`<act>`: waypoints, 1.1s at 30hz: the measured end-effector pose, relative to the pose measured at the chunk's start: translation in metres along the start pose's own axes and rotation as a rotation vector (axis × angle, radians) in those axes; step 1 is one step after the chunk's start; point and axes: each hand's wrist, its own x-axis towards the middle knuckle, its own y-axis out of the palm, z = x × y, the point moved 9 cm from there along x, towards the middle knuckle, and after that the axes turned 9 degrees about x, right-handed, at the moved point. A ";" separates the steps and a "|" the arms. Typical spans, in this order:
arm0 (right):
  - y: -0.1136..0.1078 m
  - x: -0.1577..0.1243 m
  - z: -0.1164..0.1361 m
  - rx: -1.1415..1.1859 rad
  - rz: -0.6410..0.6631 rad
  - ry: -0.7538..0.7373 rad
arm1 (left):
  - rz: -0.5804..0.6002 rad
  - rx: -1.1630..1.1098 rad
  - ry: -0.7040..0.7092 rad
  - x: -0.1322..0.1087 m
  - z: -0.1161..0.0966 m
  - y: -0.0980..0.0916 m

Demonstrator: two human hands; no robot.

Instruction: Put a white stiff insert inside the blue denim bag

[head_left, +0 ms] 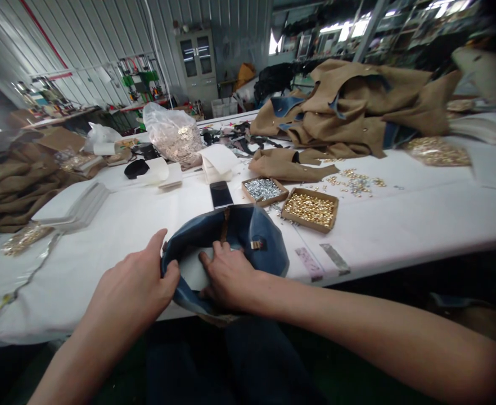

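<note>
Head view: beyond your hands, the left tray is holding silver rivets, the right tray gold ones. Your left hand is pinching the blue fabric piece by its left rim at the counter's near edge; your right hand is pressing inside it, grip unclear.

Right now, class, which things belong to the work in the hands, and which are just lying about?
In hand: blue piece, gripped by left hand, touched by right hand; its metal clasp.
Lying about: phone; box of silver studs; box of gold studs; tan garments; plastic bag.
</note>
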 end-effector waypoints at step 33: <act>0.003 -0.050 0.006 -0.334 0.203 -0.255 | 0.110 0.057 0.762 -0.042 -0.098 0.069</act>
